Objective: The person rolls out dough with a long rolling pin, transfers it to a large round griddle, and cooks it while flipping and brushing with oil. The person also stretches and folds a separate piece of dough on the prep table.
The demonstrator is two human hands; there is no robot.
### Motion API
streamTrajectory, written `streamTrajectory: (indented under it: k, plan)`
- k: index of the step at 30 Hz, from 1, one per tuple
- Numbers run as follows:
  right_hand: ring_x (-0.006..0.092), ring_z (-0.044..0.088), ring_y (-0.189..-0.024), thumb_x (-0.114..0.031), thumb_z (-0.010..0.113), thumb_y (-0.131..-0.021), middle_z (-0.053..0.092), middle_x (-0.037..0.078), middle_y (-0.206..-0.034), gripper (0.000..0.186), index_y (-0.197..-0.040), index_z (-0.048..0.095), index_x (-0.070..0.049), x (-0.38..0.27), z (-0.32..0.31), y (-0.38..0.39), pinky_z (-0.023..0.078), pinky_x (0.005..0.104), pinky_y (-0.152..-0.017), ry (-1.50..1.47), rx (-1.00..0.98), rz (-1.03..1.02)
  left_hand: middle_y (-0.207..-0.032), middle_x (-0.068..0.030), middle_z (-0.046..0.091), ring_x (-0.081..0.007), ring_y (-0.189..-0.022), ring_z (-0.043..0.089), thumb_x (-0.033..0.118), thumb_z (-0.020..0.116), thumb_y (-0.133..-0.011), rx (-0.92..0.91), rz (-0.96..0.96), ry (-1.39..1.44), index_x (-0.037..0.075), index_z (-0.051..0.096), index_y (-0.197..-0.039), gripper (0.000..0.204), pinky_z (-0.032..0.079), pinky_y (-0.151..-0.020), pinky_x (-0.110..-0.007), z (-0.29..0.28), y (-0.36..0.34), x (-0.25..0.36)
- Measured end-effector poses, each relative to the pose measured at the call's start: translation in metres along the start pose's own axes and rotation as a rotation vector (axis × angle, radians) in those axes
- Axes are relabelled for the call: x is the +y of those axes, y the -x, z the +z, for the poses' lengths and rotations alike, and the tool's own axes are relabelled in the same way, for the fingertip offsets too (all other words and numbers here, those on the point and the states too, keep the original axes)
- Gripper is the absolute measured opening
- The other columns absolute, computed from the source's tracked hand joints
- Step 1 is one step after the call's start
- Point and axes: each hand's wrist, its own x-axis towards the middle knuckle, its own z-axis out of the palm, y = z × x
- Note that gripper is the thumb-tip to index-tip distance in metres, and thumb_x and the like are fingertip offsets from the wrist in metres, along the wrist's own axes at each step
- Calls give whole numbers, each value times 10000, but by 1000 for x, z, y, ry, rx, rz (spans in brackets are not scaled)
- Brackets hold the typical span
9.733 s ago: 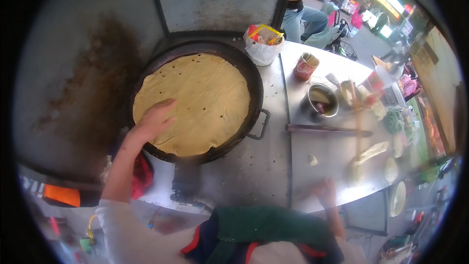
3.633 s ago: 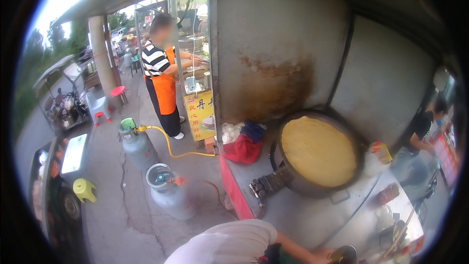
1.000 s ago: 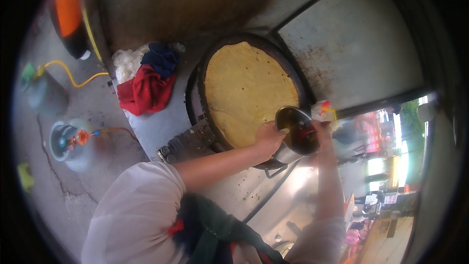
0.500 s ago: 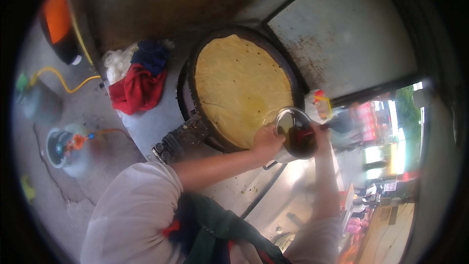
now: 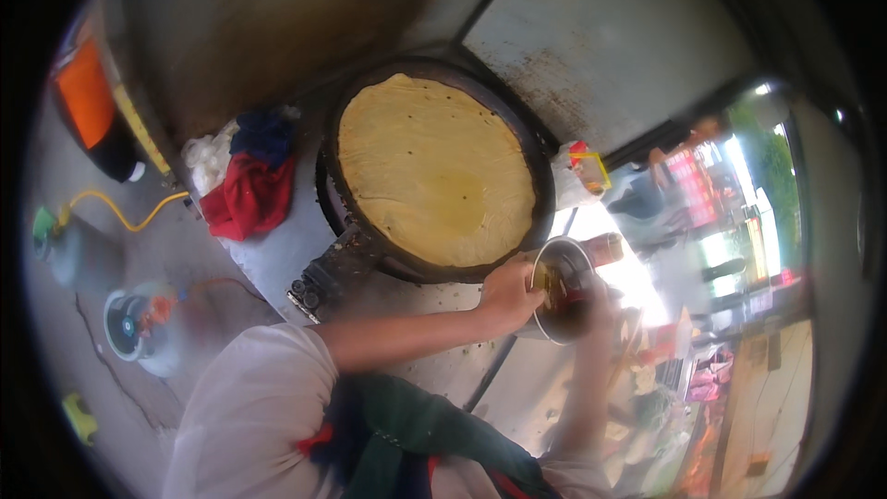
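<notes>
One pot (image 5: 560, 292) is filling the closed grip of left hand (image 5: 506, 296) and right hand (image 5: 599, 305); dough (image 5: 430, 157) is lying in a pan (image 5: 543, 187) by the counter's (image 5: 282, 268) back corner.

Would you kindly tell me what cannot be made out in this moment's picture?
Head view, right hand: blurred; exact grip on the metal pot unclear.
Head view, bottom of the pan: hidden by the flatbread.
Head view, person in orange: upper body cut off by dark rim.
</notes>
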Motion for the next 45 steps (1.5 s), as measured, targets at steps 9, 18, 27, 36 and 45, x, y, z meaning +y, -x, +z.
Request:
streamTrajectory:
  k: [9, 18, 27, 36, 45]
  plan:
    - [149, 658, -772, -122, 776, -827, 694, 58, -898, 251, -1022, 711, 22, -58, -19, 65, 520, 274, -705, 132, 92, -97, -673, -113, 622, -194, -623, 610, 113, 664, -788, -145, -139, 38, -29, 639, -843, 154, 472, -591, -370, 29, 22, -8]
    - [165, 667, -823, -134, 774, -840, 706, 71, -956, 263, -1046, 700, 12, -26, 2, 44, 546, 297, -763, -137, 72, 43, -702, -86, 614, -157, -608, 587, 75, 654, -798, -83, 44, 31, -31, 616, -797, 113, 495, -683, -320, 16, 11, -19]
    - [154, 656, -805, -94, 726, -853, 692, 85, -936, 238, -1045, 687, 42, -24, 59, 11, 531, 280, -730, -56, 1, 86, -685, -5, 581, -109, -572, 535, 66, 635, -842, -177, -443, 387, 30, 689, -882, 76, 446, -477, -301, -56, -24, 4]
    - [158, 657, -785, -116, 729, -868, 703, 90, -926, 238, -1039, 701, 48, -46, 148, -41, 539, 293, -703, 124, -193, 57, -629, -15, 543, -100, -511, 470, 31, 652, -805, 81, -437, 508, 23, 612, -730, 85, 337, -443, -288, -86, -62, -20]
    - [174, 663, -809, -149, 749, -855, 708, 87, -939, 229, -1029, 725, -3, -35, 207, -113, 545, 321, -716, 280, -293, 17, -644, -16, 550, -100, -535, 489, -17, 651, -774, 294, -351, 636, 10, 617, -742, 53, 356, -464, -288, -91, -101, -31]
